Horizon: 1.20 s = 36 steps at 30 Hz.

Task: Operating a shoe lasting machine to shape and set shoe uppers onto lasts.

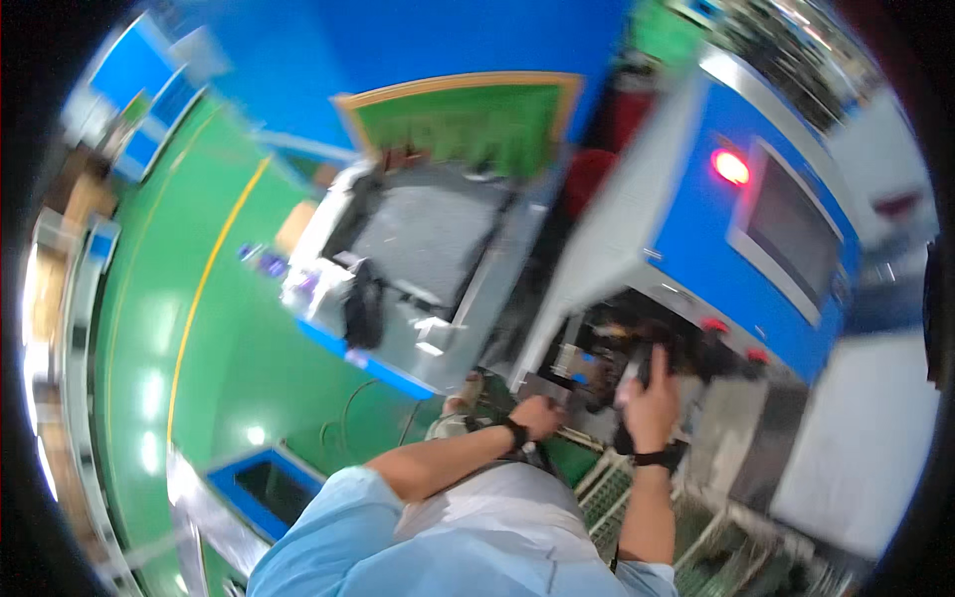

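My left hand (537,416) is curled closed beside the lower left edge of the machine's opening. Whether anything lies inside its fingers is hidden. My right hand (652,403) reaches up to the dark work opening (607,348) of a blue and white machine (686,209). Its fingers are closed around a dark object, blurred and mostly covered by the hand, so its kind does not show. Just left of that hand, small blurred metal and blue parts (582,366) sit in the opening. Both wrists wear black bands.
A lit red lamp (730,167) and a dark screen (793,231) are on the machine's front, with red knobs (714,325) below. A grey workbench (428,229) stands ahead to the left, holding a black item (363,303). A blue-framed panel (269,486) stands lower left.
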Available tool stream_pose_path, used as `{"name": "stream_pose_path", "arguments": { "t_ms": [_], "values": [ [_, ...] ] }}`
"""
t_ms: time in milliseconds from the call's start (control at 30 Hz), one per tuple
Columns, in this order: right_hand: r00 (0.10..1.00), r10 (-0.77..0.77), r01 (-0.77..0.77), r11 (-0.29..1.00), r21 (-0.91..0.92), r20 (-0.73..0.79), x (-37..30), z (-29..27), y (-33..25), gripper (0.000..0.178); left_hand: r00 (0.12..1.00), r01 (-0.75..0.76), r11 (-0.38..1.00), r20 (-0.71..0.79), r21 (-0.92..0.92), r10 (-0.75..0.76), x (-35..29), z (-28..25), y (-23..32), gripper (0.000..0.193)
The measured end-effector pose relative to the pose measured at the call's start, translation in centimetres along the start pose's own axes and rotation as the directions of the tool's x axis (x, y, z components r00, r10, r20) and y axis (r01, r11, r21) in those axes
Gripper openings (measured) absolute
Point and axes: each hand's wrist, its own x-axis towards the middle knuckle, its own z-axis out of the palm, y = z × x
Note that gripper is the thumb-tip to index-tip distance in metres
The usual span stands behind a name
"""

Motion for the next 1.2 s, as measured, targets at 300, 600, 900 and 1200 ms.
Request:
{"name": "stream_pose_path", "arguments": {
  "t_ms": [300,600,900,1200],
  "values": [
    [0.991,0.115,-0.126,0.972,-0.197,-0.067,0.0,1.1,-0.4,0.074,0.923,-0.109,0.163,0.039,0.981,0.384,8.1,7.6,-3.1,0.029],
    [0.924,-0.024,-0.014,0.995,-0.098,-0.383,-5.6,2.5,0.8,0.077,0.624,-0.438,0.785,-0.482,0.437,0.616,-6.7,-29.6,6.6,0.028],
    [0.897,0.057,-0.046,0.998,0.035,-0.439,-11.2,3.6,-0.2,0.077,0.472,-0.880,0.261,-0.789,-0.397,0.392,-12.7,-46.9,10.7,0.025],
    [0.933,0.161,-0.165,0.986,0.014,-0.322,-16.5,0.8,-2.4,0.079,0.763,0.390,0.788,0.646,-0.476,0.012,-6.3,-13.4,3.5,0.081]
  ]
}}
